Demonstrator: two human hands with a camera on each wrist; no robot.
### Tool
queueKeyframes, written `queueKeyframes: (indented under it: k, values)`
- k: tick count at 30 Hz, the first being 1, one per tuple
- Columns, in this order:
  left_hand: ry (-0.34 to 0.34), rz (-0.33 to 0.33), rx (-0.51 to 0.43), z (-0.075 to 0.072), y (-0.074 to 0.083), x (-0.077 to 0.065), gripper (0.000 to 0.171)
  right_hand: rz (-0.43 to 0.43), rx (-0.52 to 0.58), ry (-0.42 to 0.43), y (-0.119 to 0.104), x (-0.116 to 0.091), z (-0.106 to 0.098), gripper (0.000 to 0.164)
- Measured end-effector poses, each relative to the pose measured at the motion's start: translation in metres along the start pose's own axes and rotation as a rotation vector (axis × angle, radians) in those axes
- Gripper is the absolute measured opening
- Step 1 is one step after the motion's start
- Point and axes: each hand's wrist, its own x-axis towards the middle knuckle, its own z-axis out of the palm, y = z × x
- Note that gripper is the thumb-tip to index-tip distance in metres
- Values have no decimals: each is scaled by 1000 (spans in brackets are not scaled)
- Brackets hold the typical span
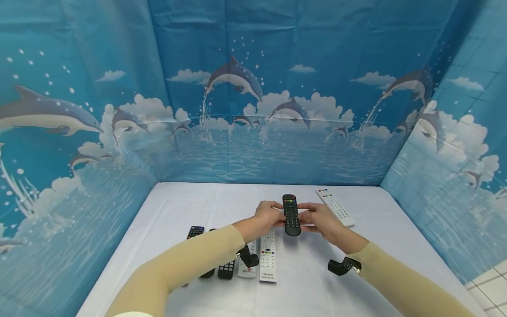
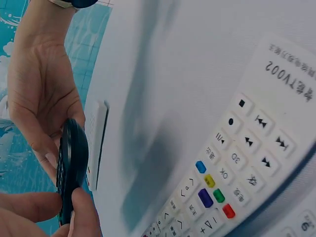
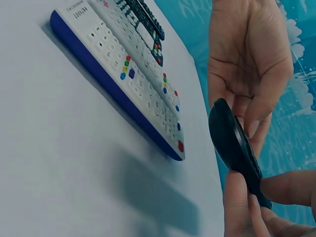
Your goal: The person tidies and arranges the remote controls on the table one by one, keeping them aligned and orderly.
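A black remote control (image 1: pixel 292 215) with rows of buttons is held up above the white table. My left hand (image 1: pixel 269 214) pinches its left edge between thumb and fingers. On the opposite edge, my right hand (image 1: pixel 322 220) grips it the same way. The left wrist view has the remote (image 2: pixel 73 158) edge-on. In the right wrist view its smooth dark back (image 3: pixel 232 140) faces the camera. Below my left hand lies a long white remote (image 1: pixel 268 264), whose side is blue in the right wrist view. Another white remote (image 1: pixel 336 207) lies slantwise beyond my right hand.
Left of the long white remote lie a shorter white remote (image 1: pixel 247 269), a black remote (image 1: pixel 226 270) and further dark remotes (image 1: pixel 195 231), partly covered by my left arm. Blue dolphin-print curtains (image 1: pixel 253 145) stand around the white table (image 1: pixel 309 290). Black wrist devices (image 1: pixel 248 256) sit on both wrists.
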Motion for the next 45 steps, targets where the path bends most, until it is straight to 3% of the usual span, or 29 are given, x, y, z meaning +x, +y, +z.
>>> queueKeyframes:
  k: [6, 20, 31, 36, 45]
  values:
    - [-57, -28, -22, -7, -4, -8, 40, 1, -5, -1, 5, -9, 8, 58]
    - [-160, -83, -32, -14, -8, -30, 20, 65, -4, -16, 21, -22, 18, 56]
    - [-231, -99, 20, -23, -18, -36, 23, 77, 50, -108, 35, -31, 21, 62]
    - [-259, -134, 7, -25, -21, -43, 33, 92, 59, -136, 44, -36, 21, 62]
    - [-295, -190, 1, -30, -21, -51, 30, 128, 89, -160, 54, -42, 25, 66]
